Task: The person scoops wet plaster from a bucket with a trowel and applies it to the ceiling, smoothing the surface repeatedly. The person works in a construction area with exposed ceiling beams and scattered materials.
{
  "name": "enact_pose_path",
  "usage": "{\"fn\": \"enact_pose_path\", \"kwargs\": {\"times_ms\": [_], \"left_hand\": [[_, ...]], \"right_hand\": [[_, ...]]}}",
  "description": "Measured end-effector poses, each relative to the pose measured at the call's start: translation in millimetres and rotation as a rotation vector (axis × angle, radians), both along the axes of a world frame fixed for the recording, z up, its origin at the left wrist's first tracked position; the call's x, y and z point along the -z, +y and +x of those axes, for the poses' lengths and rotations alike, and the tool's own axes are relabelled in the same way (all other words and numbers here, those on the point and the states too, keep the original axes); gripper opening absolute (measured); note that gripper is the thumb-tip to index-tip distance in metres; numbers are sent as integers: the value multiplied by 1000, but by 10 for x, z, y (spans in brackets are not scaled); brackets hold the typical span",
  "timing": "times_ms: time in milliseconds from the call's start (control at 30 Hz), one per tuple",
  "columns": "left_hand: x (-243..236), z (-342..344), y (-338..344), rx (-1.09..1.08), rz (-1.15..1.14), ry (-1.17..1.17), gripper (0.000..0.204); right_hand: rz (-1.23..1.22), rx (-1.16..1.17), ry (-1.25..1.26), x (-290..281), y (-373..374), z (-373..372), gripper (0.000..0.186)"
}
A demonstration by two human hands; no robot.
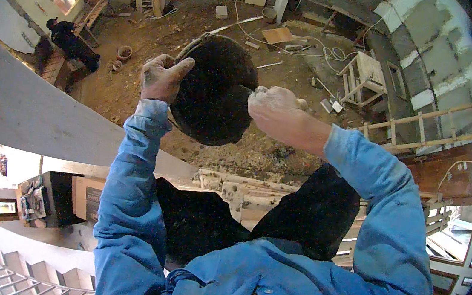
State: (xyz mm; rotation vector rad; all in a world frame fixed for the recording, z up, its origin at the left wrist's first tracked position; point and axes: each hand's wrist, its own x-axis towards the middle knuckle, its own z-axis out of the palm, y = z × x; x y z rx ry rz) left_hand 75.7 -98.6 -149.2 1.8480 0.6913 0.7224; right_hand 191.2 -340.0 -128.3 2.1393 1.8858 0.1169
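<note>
A round black bucket (213,96) with a dark interior is held up in front of me, over the dirt floor below. My left hand (162,77) is closed on its rim at the left, thumb toward the inside. My right hand (275,108) is closed at the bucket's right side; a small thin piece shows between it and the dark interior, too unclear to name. Both hands look dusty, with blue sleeves behind them.
A person in dark clothes (72,43) is by planks at the upper left. Below me are wooden poles (249,182). A wooden stand (363,81), a ladder-like frame (426,126) and cables are to the right. Stairs (25,272) and a cardboard box (84,198) are at lower left.
</note>
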Motion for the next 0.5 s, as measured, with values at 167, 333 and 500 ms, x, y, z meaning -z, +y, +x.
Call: {"fn": "enact_pose_path", "kwargs": {"times_ms": [167,333,500], "left_hand": [[-30,95,-116,-136,162,132,39],[10,149,-192,-131,283,210,44],[200,41,47,-167,226,54,50]], "right_hand": [[-183,-32,137,-6,24,-155,20],[-154,25,511,-179,-125,45,34],[-146,93,773,-513,-322,452,49]]}}
